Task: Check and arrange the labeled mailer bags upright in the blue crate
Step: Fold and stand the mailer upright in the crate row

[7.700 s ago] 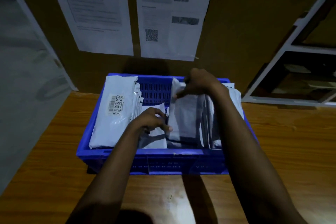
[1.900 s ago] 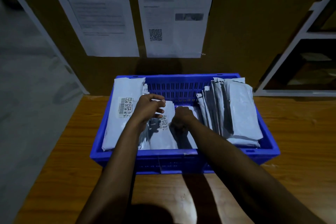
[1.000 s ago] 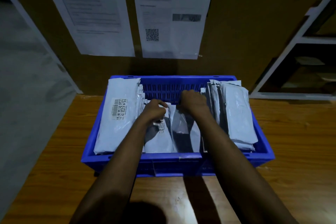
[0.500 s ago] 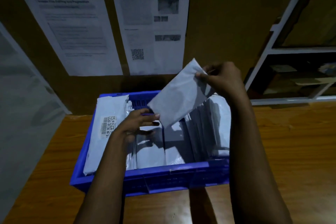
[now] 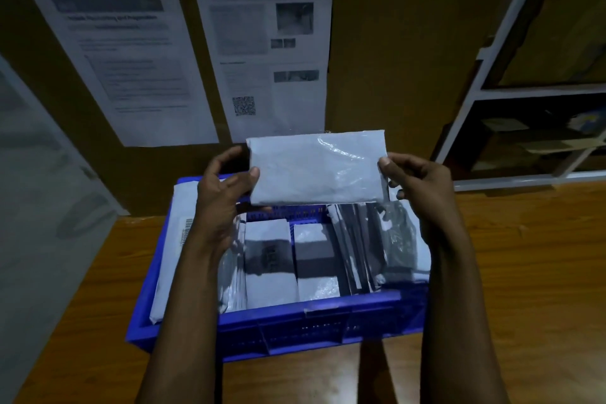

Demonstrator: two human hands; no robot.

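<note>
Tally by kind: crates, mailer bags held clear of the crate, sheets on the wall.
blue crate: 1
held mailer bag: 1
wall sheets: 2
Total: 4
The packed bags in the crate overlap too much to count.

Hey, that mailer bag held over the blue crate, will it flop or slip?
Probably fairly stiff: the mailer bag spans flat between the left hand and right hand, gripped only at its ends. Its glossy, crinkled film may be slippery. Likely light, since end grips alone hold it above the blue crate.

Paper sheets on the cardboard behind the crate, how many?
2. The left sheet is mostly text; the right sheet, beside it, has photos and a square code. None seems hidden.
</note>
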